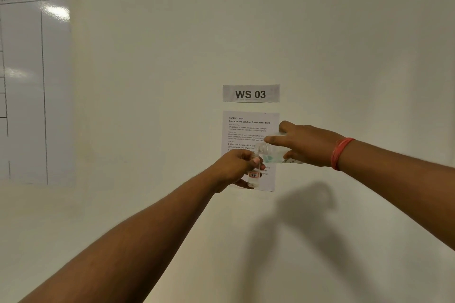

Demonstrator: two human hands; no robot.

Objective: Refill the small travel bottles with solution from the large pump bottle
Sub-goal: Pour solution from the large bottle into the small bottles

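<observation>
travel bottle (254, 174): small, clear, red-framed label on the side, held upright in mid-air in front of the wall, mouth up, looks mostly empty with maybe a bit of liquid at the bottom

left hand (237, 167): wrapped around the travel bottle, fingers curled round the back and thumb across the front near the top

large bottle (273, 152): clear plastic, tipped nearly on its side, long axis running right to left, open neck pointing left and slightly down, right over the travel bottle's mouth; no pump head showing, too blurry to be sure

right hand (302, 145): gripping the large bottle from above and behind, fingers over the top, thumb underneath; red band on the wrist (342, 154)

key relation: neck of the large bottle sits just above and a touch right of the small mouth, looks like touching or almost; pouring step probably underway, no stream visible; needs that tiny opening lined up under the neck or it dribbles down the left fingers

nearer hand: both about level, right one higher

behind: instruction sheet (248, 130) taped on the wall under a "WS 03" sign (251, 93), partly covered by both hands

off left: whiteboard (34, 81) with a hand-drawn grid

in the way: nothing between the two bottles
</observation>
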